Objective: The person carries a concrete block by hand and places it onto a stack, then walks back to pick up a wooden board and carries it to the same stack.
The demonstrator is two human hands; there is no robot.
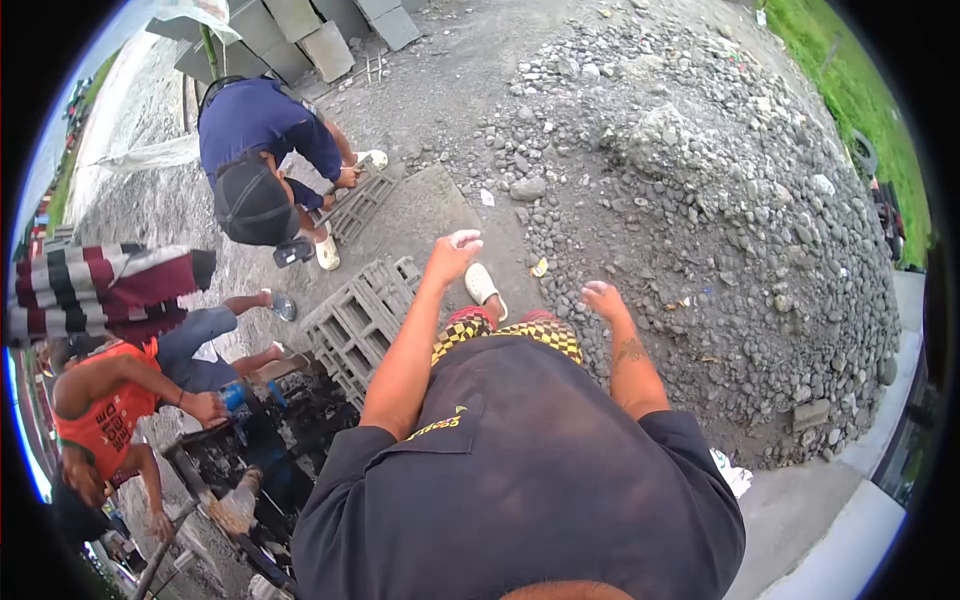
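Note:
My left hand [452, 258] is held out in front of me, its fingers loosely bent and apart, with nothing in it. Beyond and to its left lies a grey concrete board [430, 205]. Stacked hollow concrete blocks [350, 325] stand left of my left forearm. My right hand [604, 299] hangs in the air above the gravel's edge, empty, with its short visible fingers slightly apart. Neither hand touches anything. Below them show my checkered shorts [465, 332] and a pale clog [484, 287].
A co-worker in dark blue [245, 130] bends over a block [362, 207] at upper left. Another in an orange top [105, 400] is beside a dark machine [270, 440] at lower left. A gravel heap [700, 220] fills the right; grey slabs [328, 50] stand behind.

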